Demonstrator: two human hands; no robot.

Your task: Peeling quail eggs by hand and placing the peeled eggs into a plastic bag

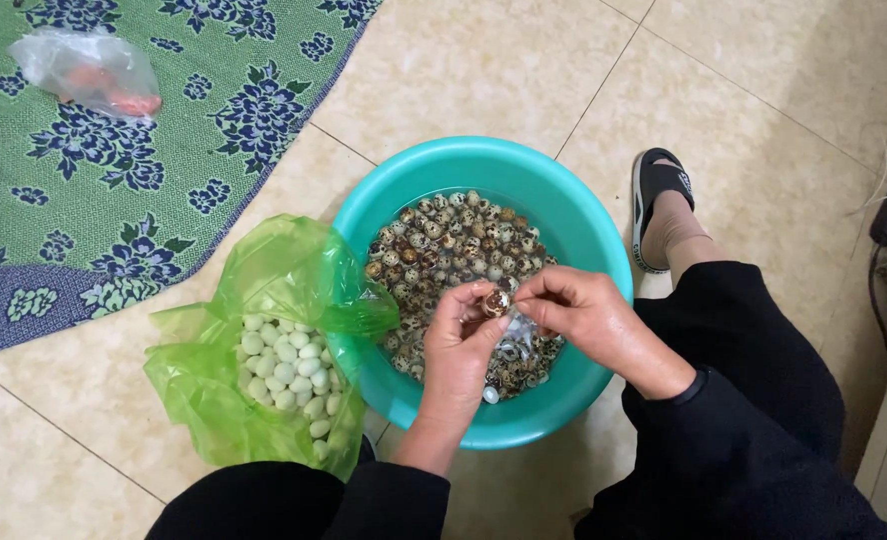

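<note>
Covering most of the view, a beige tiled floor [764,90] is seen from above, with a green mat [114,150] patterned in blue flowers spread over its upper left part. On the mat, near the top left corner, a small clear bag [89,70] with something red inside is laid. A teal basin [574,225] is set on the floor at the centre, and speckled eggs [454,240] lying in water are held in it. Touching the basin's left side, a green bag [264,270] is opened wide, and pale peeled eggs [284,365] are piled inside it. Black sleeves and trousers are seen along the bottom and right, and a foot in a black sandal [659,185] is placed just beside the basin's right rim. Above the near half of the basin, the left hand [459,350] and the right hand [589,315] are brought together. One speckled egg [496,302] is pinched in the left hand's grip between thumb and fingertips, while the right hand's thumb and forefinger are closed against the same egg's right side.
</note>
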